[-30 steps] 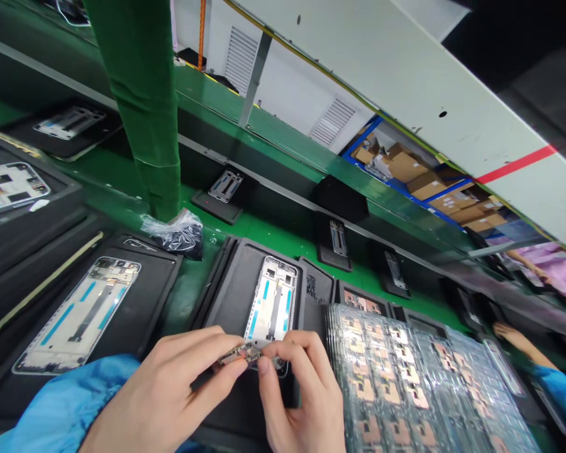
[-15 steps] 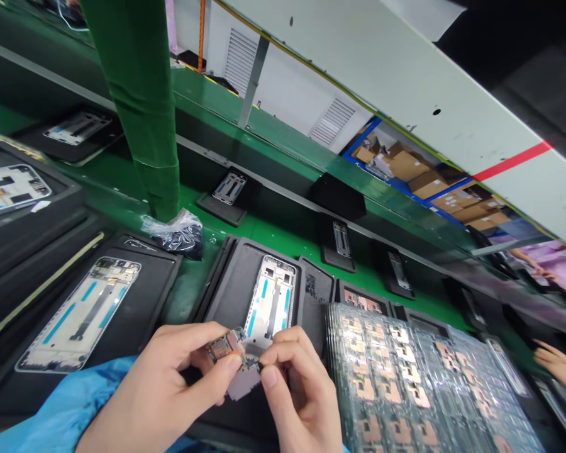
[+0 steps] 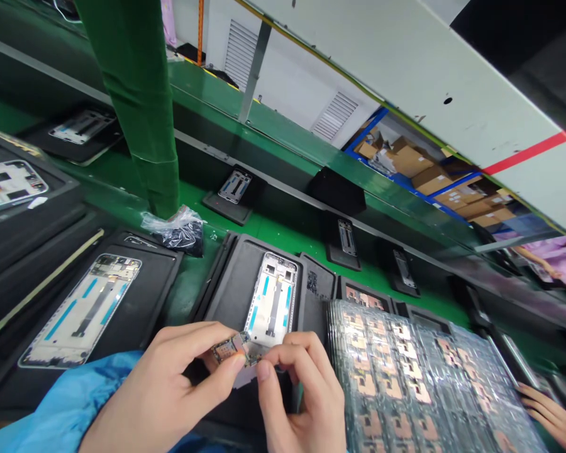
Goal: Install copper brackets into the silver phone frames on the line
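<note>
My left hand (image 3: 170, 390) and my right hand (image 3: 297, 393) meet low in the middle, both pinched on a small circuit board (image 3: 231, 349) with a pinkish film under it. They hover over the near end of a white phone frame (image 3: 272, 302) with blue strips, which lies in a black tray (image 3: 231, 283). My left sleeve (image 3: 61, 409) is blue. The lower end of the frame is hidden behind my fingers.
A second phone frame (image 3: 82, 308) rests in a black tray to the left. A clear tray of several small boards (image 3: 405, 384) lies on the right. A green post (image 3: 136, 94) and a crumpled plastic bag (image 3: 177, 229) stand behind. Another person's hand (image 3: 551, 418) reaches in at lower right.
The small board was tilted up between my fingers and now sits flatter and lower over the frame's end. The other person's hand has moved down toward the right corner.
</note>
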### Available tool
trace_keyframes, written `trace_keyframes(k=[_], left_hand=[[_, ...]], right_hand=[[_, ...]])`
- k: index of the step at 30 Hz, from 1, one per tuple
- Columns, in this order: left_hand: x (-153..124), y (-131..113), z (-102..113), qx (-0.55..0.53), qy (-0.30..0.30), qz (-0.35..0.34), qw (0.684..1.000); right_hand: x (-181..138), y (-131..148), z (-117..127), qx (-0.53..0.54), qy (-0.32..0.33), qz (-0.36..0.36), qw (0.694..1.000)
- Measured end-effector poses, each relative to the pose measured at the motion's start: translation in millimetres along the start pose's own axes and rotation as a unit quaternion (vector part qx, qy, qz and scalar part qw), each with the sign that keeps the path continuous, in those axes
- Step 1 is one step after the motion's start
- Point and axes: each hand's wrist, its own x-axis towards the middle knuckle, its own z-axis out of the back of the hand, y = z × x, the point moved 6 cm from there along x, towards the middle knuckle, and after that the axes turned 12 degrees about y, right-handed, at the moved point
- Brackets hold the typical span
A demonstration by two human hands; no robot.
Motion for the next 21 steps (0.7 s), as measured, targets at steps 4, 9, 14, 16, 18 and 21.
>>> trace_keyframes(k=[4,9,14,16,18,21], left_hand=[[1.4,7.3,-3.9,-0.114,0.022,0.043,0.992],[5.8,11.4,-6.2,-0.243,0.042,0.076,0.966],[7.0,8.3,-5.4,-0.259,0.038,0.070,0.963],[6.8,8.6,-5.5,-0.247,0.039,0.071,0.966],[7.2,10.3,-4.8,-0.234,0.040,0.071,0.969],[10.1,13.6,-4.5,-0.246,0.062,0.059,0.966]], right_hand=[[5.6,-9.8,-3.7,0.128,0.095,-0.023,0.987],[10.4,-13.7,-1.2,0.196,0.150,-0.029,0.969],[10.7,-10.2,-2.6,0.175,0.135,-0.028,0.975],[13.4,-9.6,-5.7,0.159,0.125,-0.034,0.979],[18.0,-9.1,-8.3,0.155,0.124,-0.036,0.979],[24.5,-10.3,-10.2,0.195,0.149,-0.039,0.969]])
